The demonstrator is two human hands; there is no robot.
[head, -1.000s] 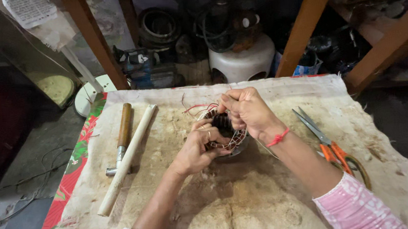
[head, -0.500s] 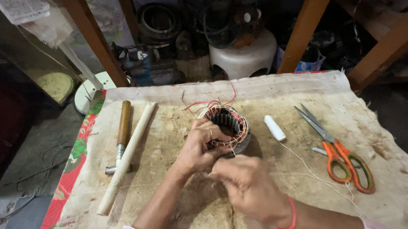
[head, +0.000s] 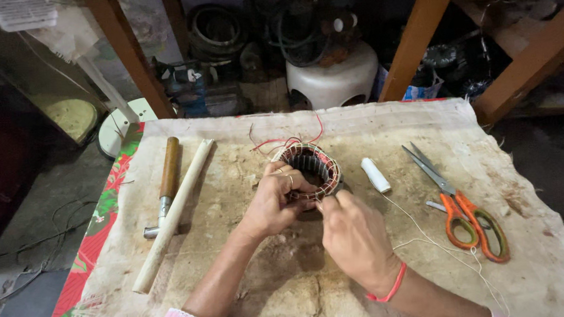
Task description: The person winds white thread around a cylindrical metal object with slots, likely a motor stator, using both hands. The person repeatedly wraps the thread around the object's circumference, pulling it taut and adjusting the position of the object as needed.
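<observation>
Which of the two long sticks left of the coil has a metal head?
The brown-handled hammer, the shorter and darker of the two, ending in a metal head at its near end. The pale rod beside it is plain, longer and has no head.

Beyond the hands, wooden beams slant up over dim clutter: a white plastic stool, coiled cables; grey floor lies left of them
</observation>
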